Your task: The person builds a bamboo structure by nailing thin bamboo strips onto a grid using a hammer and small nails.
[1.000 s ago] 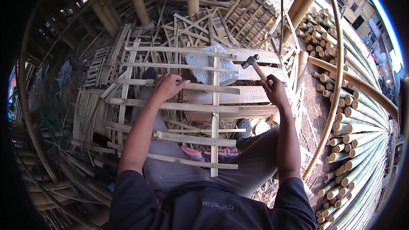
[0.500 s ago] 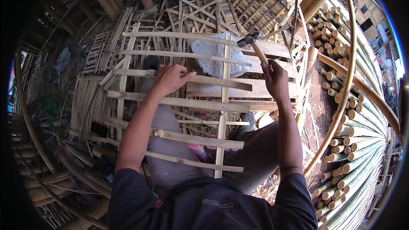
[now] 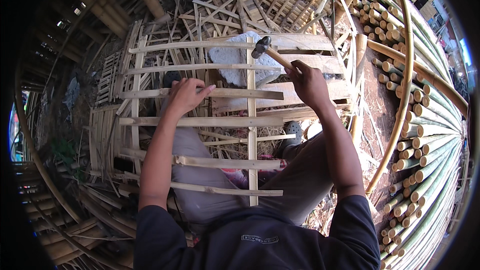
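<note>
A ladder-like frame of split bamboo lies over my lap, its several cross slats (image 3: 210, 121) fixed over two long strips (image 3: 252, 145). My left hand (image 3: 187, 97) is closed over the left part of the third slat from the far end (image 3: 240, 94); its fingertips are partly hidden. In my right hand (image 3: 307, 82) is a hammer (image 3: 280, 59), gripped by its wooden handle. The dark metal head is beside the far end of the right strip, over a pale stone block (image 3: 227, 67) under the frame.
Wooden planks (image 3: 310, 64) lie beyond the frame on the right. Cut bamboo poles (image 3: 425, 135) are stacked along the right side. Loose strips and slatted panels (image 3: 295, 0) fill the far side. A bent bamboo pole (image 3: 409, 70) curves down at right.
The hammer head has moved left, closer to the right strip's far end. My left hand stays on the same slat. The whole view has shifted slightly.
</note>
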`<state>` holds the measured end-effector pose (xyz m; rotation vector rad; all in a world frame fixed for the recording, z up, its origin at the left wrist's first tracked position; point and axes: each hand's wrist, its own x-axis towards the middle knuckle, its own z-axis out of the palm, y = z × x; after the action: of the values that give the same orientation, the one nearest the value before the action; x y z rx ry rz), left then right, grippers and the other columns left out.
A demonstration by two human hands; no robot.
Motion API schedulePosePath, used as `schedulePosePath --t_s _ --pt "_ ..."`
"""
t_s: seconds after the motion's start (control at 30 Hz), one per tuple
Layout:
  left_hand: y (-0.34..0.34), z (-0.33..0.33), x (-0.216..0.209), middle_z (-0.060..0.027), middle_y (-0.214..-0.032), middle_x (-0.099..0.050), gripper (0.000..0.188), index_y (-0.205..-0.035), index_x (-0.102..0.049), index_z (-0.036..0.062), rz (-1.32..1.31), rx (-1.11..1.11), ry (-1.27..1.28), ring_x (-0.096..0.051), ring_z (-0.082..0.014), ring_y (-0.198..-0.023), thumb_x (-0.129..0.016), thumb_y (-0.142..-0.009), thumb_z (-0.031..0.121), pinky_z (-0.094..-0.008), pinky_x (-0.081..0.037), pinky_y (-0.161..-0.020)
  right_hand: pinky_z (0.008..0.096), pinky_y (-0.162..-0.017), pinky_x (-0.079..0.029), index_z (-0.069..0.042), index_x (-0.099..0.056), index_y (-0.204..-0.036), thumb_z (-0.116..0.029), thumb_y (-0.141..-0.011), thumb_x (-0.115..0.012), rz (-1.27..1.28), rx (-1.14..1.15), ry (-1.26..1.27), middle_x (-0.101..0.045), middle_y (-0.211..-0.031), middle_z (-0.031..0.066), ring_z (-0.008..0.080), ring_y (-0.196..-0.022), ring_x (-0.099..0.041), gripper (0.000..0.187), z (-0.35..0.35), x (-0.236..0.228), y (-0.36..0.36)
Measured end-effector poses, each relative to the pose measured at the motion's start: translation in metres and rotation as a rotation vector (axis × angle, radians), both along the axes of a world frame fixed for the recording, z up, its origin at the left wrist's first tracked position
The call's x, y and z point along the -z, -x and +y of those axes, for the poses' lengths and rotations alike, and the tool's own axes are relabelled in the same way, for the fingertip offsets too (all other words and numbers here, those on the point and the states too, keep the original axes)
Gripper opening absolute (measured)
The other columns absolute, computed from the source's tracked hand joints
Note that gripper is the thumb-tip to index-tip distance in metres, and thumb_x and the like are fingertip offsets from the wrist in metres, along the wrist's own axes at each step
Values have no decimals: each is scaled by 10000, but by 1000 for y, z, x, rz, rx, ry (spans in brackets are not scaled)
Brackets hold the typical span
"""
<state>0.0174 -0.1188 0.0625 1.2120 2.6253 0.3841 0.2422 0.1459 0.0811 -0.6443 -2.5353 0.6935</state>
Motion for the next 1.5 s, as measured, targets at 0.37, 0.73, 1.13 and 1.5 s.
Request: schedulePosePath --t_s 0.37,0.73,1.13,1.5 --pt "14 -3 18 -179 -745 -691 523 -868 -756 70 24 -5 -93 -687 -373 -807 -613 -889 573 -459 -510 -797 505 -646 -521 -75 -678 -1046 -324 -945 -622 -25 9 -67 -680 -752 206 417 -725 -661 275 -2 6 3" --pt "22 -5 26 -183 -831 -711 540 -914 -758 81 -19 -38 -68 -678 -385 -887 -614 -878 600 -483 -493 -859 502 -630 -521 -86 -683 -1045 -317 -938 -632 -61 -1 -71 -678 -748 205 415 -702 -658 260 -9 5 10" --pt "17 -2 16 -161 -898 -726 573 -1001 -747 85 -71 -55 -23 -683 -339 -925 -597 -881 624 -513 -424 -959 439 -618 -532 -98 -713 -1122 -237 -908 -680 -96 -31 -193 -695 -811 191 383 -701 -672 257 -28 22 26" --pt "14 -5 20 -169 -906 -728 543 -980 -755 84 -96 -56 -89 -684 -346 -924 -609 -885 599 -550 -394 -994 476 -600 -527 -110 -699 -1072 -234 -911 -662 -41 -16 -210 -685 -773 187 399 -684 -659 206 -35 9 30"
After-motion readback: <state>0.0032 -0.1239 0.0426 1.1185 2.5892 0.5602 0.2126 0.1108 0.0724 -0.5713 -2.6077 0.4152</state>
